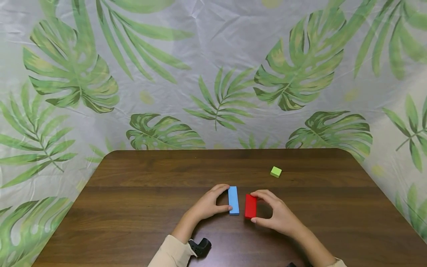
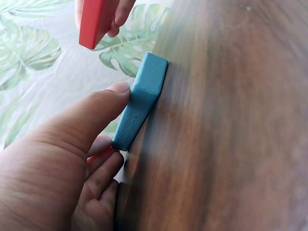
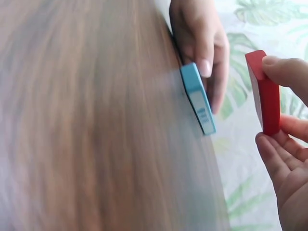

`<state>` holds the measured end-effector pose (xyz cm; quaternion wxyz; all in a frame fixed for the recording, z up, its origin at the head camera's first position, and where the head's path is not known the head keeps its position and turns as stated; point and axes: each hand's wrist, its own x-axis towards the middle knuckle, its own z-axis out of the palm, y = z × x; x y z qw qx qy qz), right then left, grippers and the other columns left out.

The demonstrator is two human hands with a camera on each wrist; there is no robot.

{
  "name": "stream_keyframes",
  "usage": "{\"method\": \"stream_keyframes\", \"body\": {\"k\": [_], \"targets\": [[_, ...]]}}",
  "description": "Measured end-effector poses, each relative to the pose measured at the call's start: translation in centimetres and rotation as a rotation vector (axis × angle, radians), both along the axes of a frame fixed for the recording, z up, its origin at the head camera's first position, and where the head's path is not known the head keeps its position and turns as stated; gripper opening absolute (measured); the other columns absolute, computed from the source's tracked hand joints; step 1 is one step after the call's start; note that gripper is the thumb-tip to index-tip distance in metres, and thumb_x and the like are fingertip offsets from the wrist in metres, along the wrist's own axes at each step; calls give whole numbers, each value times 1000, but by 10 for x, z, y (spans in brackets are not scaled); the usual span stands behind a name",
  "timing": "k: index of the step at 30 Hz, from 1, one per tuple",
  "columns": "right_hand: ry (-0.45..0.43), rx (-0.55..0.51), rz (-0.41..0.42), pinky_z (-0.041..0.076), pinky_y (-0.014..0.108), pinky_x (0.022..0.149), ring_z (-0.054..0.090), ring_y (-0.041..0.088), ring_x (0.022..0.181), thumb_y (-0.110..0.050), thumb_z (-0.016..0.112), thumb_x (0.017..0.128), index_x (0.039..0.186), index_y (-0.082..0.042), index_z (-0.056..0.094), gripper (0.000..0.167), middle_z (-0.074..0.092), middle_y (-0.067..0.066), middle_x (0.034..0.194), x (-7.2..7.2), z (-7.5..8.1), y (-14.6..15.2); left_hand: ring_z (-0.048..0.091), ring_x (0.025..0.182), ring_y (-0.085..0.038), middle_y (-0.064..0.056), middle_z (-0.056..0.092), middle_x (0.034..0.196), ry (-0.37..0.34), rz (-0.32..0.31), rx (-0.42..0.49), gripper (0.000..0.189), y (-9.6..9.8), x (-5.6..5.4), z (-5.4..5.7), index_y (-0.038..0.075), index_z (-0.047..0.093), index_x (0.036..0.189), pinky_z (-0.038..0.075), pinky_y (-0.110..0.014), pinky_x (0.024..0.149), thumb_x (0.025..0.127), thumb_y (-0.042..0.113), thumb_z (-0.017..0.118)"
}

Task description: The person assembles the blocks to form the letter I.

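Observation:
A long blue block (image 1: 234,200) rests on the brown table, and in the right wrist view one side of it carries a pale printed label. My left hand (image 1: 209,203) pinches this block from the left, thumb near its close end and fingers at its far end. Just to the right, my right hand (image 1: 278,211) grips a red block (image 1: 251,206) by its two ends. Both wrist views show the red block (image 3: 268,96) lifted off the table, with a gap between it and the blue block (image 2: 142,101).
Farther back and to the right, a small light-green block (image 1: 275,171) lies on the table (image 1: 140,207). Behind the table's back edge hangs a grey cloth (image 1: 220,44) printed with green leaves. A black wrist device (image 1: 201,247) sits at my left sleeve.

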<state>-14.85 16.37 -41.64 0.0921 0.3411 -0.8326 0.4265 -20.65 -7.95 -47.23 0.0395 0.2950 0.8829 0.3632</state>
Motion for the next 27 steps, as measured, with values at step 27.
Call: {"method": "stream_keyframes", "body": {"k": [27], "targets": [[38, 53, 181, 47, 35, 78, 54, 18, 92, -15, 81, 65, 114, -2, 53, 58, 52, 7, 109, 0, -32, -20, 38, 121, -17, -4, 40, 133, 22, -5, 4, 67, 0, -1, -1, 6, 41, 134, 32, -35, 98, 80, 37, 66]]}}
